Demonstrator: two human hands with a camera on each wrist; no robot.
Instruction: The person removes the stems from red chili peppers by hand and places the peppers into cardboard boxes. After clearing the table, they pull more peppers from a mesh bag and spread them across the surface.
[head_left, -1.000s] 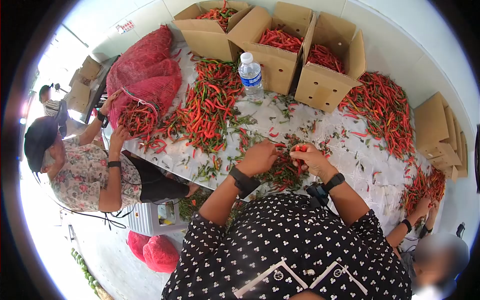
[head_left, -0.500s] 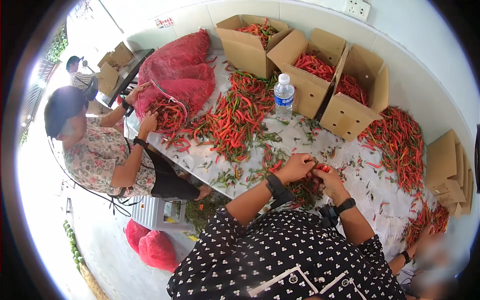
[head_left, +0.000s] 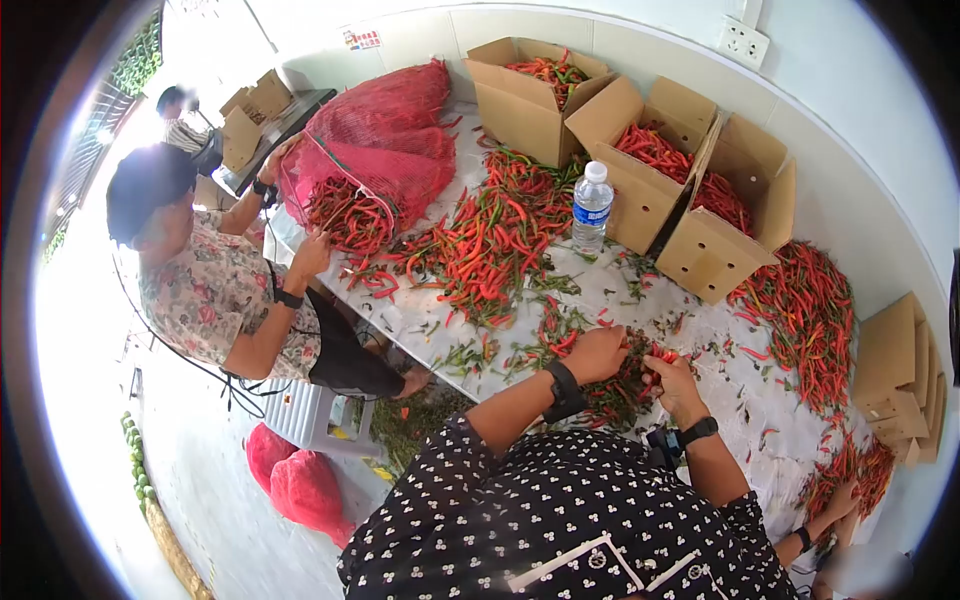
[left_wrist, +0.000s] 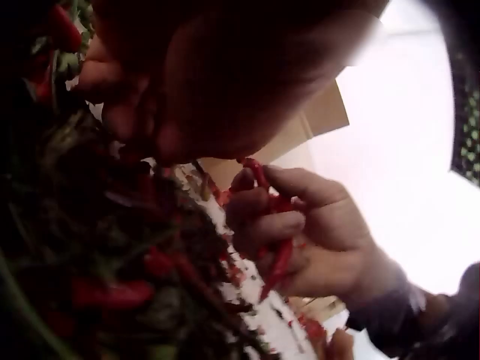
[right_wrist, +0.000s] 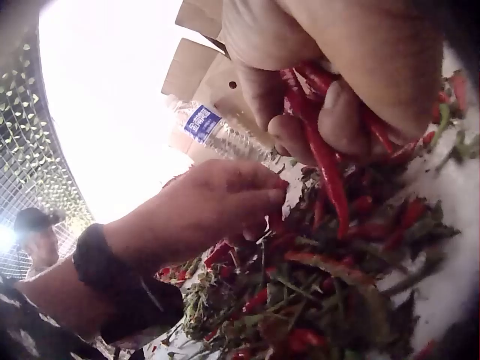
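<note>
**Thin red peppers (right_wrist: 326, 169) sit in the right grip (head_left: 678, 388)**

The white desk (head_left: 745, 425) is the biggest thing here. A fat red net bag (head_left: 385, 120) lies on its left part, with peppers showing at its mouth. Brown boxes (head_left: 712, 262) stand at the back, and they have peppers inside too. A messy heap (head_left: 615, 395) of red and green bits is right by the person's hands. A water bottle (head_left: 590, 215) stands close to the boxes.

The left grip (head_left: 600, 355) is down at the heap with its fingers bent. I cannot tell if it pinches anything. The right grip is just above the heap, with fingers and thumb curled around a few red peppers. One long pepper pokes out below the fingers.

The peppers are thin, so each one should be very light. Their skin looks smooth and shiny, so they may slide on each other. I think they bend a little, but a hard squeeze could crack the skin or snap one. A soft pinch around the fat middle should be best. The pointy tip looks too thin to hold well.
</note>
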